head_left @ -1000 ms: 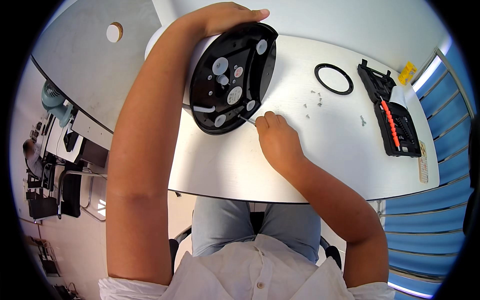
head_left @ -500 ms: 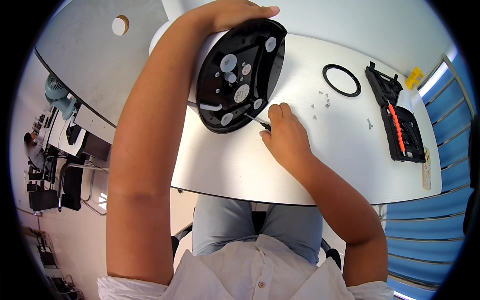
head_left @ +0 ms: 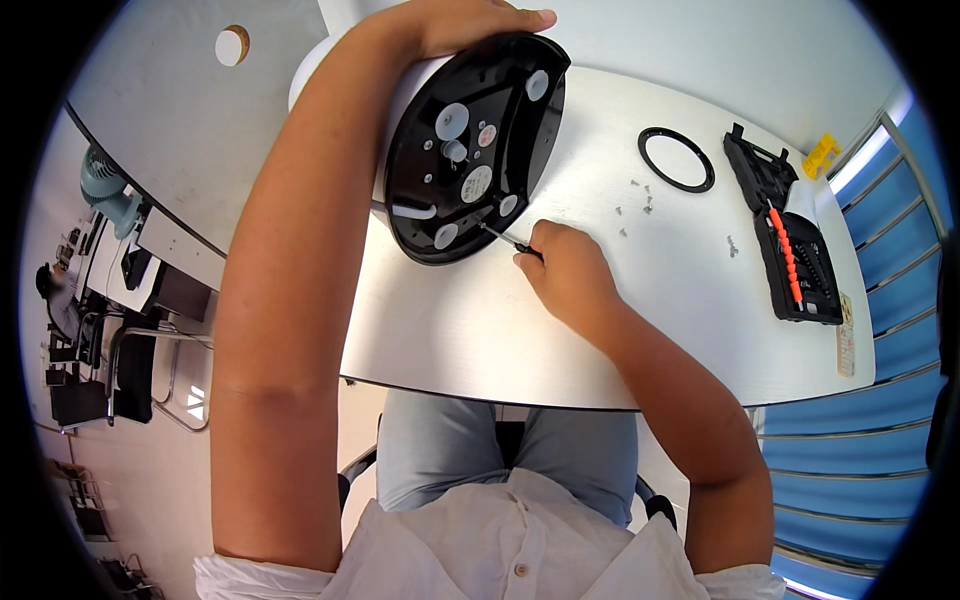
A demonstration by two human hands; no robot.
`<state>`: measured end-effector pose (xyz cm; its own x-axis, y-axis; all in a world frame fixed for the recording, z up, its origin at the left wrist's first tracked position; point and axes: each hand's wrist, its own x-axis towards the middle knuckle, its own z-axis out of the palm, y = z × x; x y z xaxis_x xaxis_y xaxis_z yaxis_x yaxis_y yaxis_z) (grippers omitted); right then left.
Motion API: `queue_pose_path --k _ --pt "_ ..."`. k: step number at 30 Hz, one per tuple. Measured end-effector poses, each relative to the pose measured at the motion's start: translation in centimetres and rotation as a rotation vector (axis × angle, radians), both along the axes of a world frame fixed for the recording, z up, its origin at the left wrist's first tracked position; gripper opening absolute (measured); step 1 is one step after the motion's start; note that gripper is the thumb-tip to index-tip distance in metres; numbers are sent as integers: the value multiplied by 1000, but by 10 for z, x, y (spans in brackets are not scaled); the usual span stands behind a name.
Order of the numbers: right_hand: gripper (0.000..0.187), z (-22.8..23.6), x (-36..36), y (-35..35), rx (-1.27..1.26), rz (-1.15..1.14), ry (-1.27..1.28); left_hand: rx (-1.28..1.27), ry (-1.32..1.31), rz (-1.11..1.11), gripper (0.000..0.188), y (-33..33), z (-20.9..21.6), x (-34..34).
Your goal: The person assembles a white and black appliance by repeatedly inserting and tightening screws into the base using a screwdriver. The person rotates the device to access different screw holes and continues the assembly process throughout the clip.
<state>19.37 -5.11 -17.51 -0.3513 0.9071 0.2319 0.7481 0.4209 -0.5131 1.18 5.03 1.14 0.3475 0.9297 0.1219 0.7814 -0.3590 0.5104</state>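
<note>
A white appliance lies tipped on its side, its black underside (head_left: 478,110) facing me with round translucent suction feet and a short cord stub. My left hand (head_left: 462,24) grips it over the upper edge; most of those fingers are hidden behind it. In my right hand (head_left: 572,262) is a small screwdriver (head_left: 508,238), fingers closed round its dark handle. Its shaft reaches the lower part of the black base, between two suction feet. Whether the tip sits in a screw is too small to tell.
Several loose screws (head_left: 645,195) and a black ring (head_left: 677,160) lie on the white table (head_left: 480,340). At the right is an open black tool case (head_left: 800,255) with an orange flexible shaft (head_left: 785,255). A metal railing (head_left: 905,290) runs beyond the table's right end.
The fingers of my right hand have curled in round the screwdriver handle; before, they stretched further forward. My left hand keeps its hold on the appliance. The whole view has shifted slightly.
</note>
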Motion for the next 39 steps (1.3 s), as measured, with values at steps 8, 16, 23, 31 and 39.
queue_pose_path --k 8,16,23,31,39 --pt "22 4 0 3 73 29 -121 17 13 15 69 -2 1 -3" --pt "16 -5 -8 -11 456 12 -193 -10 -8 4 68 -1 0 -4" --pt "14 -7 -11 -11 348 1 -216 29 -16 -35 66 3 -4 -5" --pt "26 23 -4 14 -438 -26 160 44 -7 -51 69 5 -7 -9" --pt "10 -6 -9 -6 390 -4 -124 45 -36 22 64 1 -8 -6"
